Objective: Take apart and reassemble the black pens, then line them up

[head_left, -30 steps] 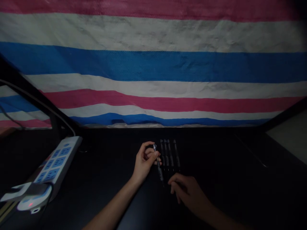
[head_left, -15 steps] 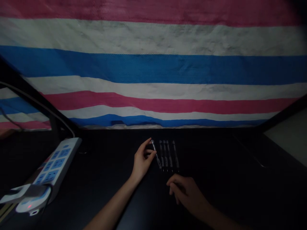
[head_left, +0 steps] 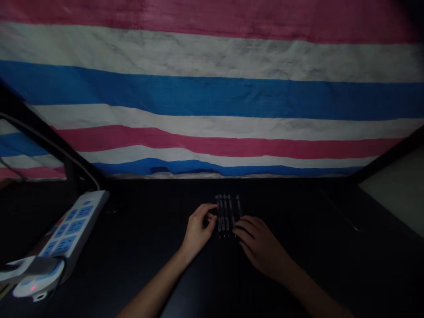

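Observation:
Several slim pens, clear-barrelled with dark grips, lie side by side on the black table (head_left: 198, 287), their tips towards me. The leftmost pen (head_left: 218, 216) is nearest to my left hand (head_left: 198, 227), whose fingers are apart, with index finger and thumb against or just beside its side. Over the right end of the row reaches my right hand (head_left: 260, 243), fingers spread and lowered. Its fingertips cover the lower part of the rightmost pen (head_left: 238, 204), which stands a little apart from the others. The dim light hides the exact contact.
A white power strip (head_left: 77, 225) with blue sockets, a plugged-in adapter (head_left: 43, 267) and a red light lies at the left. Behind the table hangs a striped sheet (head_left: 212, 97). A thin cable (head_left: 49, 143) runs down on the left.
The pen that my left hand held tilted now lies level with the row, and those fingers have loosened. My right hand has moved forward and opened over the right-hand pens.

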Demonstrator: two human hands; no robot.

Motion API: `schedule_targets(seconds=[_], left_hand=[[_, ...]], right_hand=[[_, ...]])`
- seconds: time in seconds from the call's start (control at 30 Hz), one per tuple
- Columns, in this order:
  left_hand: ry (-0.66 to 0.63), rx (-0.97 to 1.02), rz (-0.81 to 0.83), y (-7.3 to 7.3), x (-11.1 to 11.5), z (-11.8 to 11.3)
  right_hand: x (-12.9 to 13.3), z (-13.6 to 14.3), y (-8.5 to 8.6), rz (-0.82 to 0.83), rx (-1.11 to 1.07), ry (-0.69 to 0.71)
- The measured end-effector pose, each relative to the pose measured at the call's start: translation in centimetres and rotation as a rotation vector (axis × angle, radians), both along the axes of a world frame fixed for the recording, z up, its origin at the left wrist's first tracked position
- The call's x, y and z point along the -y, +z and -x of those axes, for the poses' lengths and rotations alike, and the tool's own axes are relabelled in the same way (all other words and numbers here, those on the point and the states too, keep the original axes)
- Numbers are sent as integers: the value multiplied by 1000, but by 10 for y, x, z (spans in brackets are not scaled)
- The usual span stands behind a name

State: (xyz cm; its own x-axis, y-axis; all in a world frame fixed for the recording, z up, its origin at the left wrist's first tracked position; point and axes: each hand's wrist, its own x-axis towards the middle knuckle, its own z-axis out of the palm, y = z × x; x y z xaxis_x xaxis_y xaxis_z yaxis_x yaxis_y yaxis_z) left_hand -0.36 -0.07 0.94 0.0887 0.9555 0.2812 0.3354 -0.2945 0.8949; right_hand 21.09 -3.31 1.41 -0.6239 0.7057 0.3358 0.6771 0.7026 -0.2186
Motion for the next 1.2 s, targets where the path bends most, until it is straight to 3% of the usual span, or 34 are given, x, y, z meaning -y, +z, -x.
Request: schedule_targets(seconds=[0.3, 0.8, 0.87, 0.97, 1.07, 1.2], left_hand=[[36, -36, -44, 5, 6, -2], [151, 41, -11, 5, 7, -1], [166, 66, 17, 5, 7, -1], [186, 165, 93, 7, 10, -2], [202, 294, 132, 12, 12, -1], [217, 409, 183, 16, 14, -1]], right_hand=[[-6, 4, -16, -153, 71, 8], [-8, 9, -4, -215, 0, 100], [-5, 9, 0, -171, -86, 104], [2, 7, 5, -80, -283, -5], [11, 1, 8, -124, -439, -67], [23, -5, 8, -152, -828, -64]])
